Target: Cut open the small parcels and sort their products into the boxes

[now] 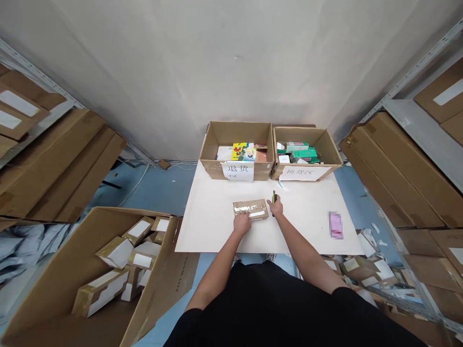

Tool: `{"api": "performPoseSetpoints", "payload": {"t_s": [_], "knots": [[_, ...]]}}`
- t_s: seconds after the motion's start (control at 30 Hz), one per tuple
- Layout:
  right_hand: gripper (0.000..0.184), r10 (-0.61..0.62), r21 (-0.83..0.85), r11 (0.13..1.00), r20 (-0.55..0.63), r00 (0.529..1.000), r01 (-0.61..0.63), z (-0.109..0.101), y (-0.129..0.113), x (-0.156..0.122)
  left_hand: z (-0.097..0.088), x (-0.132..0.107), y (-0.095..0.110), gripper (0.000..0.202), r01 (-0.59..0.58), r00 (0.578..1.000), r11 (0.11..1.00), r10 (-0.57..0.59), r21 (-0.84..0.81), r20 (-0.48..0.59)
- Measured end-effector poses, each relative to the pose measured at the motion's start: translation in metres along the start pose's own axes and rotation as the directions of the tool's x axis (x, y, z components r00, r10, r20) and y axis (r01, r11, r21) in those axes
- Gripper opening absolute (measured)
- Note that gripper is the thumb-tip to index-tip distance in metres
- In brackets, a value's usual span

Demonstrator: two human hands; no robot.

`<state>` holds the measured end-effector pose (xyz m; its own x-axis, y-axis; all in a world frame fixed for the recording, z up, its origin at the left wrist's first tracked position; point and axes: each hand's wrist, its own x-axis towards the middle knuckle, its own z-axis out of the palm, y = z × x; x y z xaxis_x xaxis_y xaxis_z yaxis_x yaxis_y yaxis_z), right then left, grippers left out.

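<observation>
A small brown cardboard box (249, 206) with shiny tape and a white label lies on the white table (213, 229). My left hand (242, 222) grips it at its near edge, fingers on top. Just past the box's right end, my right hand (276, 207) is closed around a black and yellow utility knife (274, 196), its front end pointing away from me. From here I cannot see whether its blade is out.
Two open cartons with paper signs, the left carton (210, 166) and the right carton (331, 169), hold small packages at the table's back. A pink item (335, 225) lies right. A large carton (43, 260) of parcels stands left. Shelves with long boxes (405, 173) flank the table.
</observation>
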<state>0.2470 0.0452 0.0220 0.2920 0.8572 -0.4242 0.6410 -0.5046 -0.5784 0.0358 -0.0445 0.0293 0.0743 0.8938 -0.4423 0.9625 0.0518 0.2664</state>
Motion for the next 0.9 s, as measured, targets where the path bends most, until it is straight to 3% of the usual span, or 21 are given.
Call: {"api": "performPoseSetpoints", "payload": {"t_s": [0.1,0.27,0.43,0.57,0.67,0.9], "knots": [[0.068,-0.036,0.051,0.998,0.069,0.997,0.032,-0.006,0.015,-0.018,-0.001,0.011,-0.005,0.062,-0.048,0.996,0.999,0.048,0.007,-0.077],[0.058,-0.137,-0.03,0.988,0.246,0.96,0.149,-0.009,0.045,-0.051,0.013,0.023,-0.019,0.068,-0.077,0.997,0.996,0.076,0.033,0.018],[0.055,-0.203,-0.322,0.904,0.26,0.944,0.283,-0.011,0.025,-0.053,0.021,0.027,-0.023,0.068,-0.084,0.996,0.996,0.084,0.033,0.012],[0.07,-0.158,-0.503,0.81,0.31,0.937,0.303,-0.009,0.003,-0.054,0.02,0.027,-0.02,0.073,-0.067,0.998,0.998,0.067,0.021,0.015],[0.076,-0.137,-0.546,0.781,0.323,0.937,0.303,-0.008,0.002,-0.061,0.022,0.026,-0.017,0.071,-0.039,0.999,0.999,0.039,0.017,0.003],[0.073,-0.102,-0.544,0.785,0.358,0.928,0.296,-0.018,0.011,-0.071,0.026,0.025,-0.014,0.071,-0.029,0.999,1.0,0.029,0.006,-0.024]]}}
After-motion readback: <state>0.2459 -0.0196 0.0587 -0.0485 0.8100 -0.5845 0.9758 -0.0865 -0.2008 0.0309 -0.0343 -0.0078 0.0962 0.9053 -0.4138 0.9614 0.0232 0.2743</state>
